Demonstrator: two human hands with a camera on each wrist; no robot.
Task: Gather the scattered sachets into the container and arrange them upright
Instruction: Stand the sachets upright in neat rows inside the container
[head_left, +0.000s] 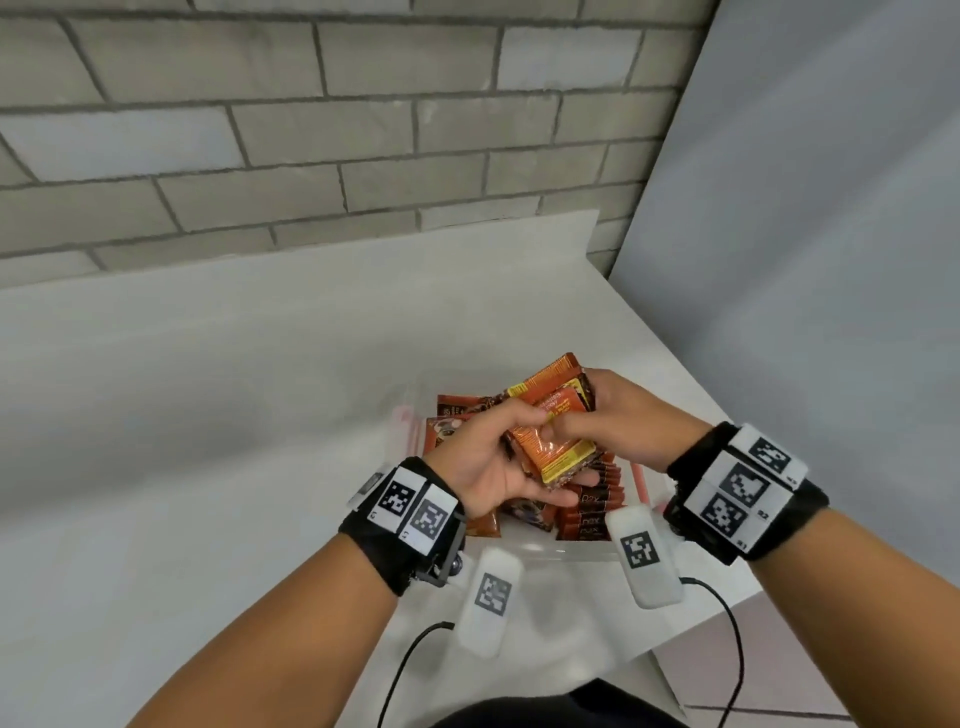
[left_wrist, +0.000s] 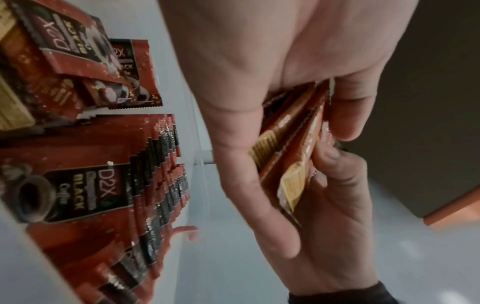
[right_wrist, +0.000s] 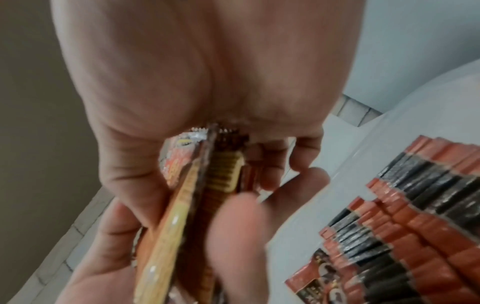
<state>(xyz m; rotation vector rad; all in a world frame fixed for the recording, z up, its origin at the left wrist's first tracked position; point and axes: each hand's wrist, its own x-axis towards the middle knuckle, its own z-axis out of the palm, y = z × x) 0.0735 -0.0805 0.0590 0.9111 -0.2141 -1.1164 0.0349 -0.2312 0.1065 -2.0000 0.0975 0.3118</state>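
Observation:
Both hands hold a stack of orange sachets (head_left: 551, 426) just above the clear plastic container (head_left: 540, 548). My left hand (head_left: 493, 457) cups the stack from below and the left, thumb on top. My right hand (head_left: 618, 421) grips its far right end, fingers curled round it. The left wrist view shows the orange sachets (left_wrist: 291, 164) edge-on between both hands; in the right wrist view the orange sachets (right_wrist: 197, 195) look the same. A row of red-and-black sachets (head_left: 592, 501) stands upright in the container, with loose ones (head_left: 457, 410) lying at its far left.
The container sits on a white table (head_left: 208, 415) against a grey brick wall (head_left: 311, 130). A pale panel (head_left: 831, 260) stands along the table's right side. The table's front right corner (head_left: 670, 675) lies close to my body. Cables hang from both wrist units.

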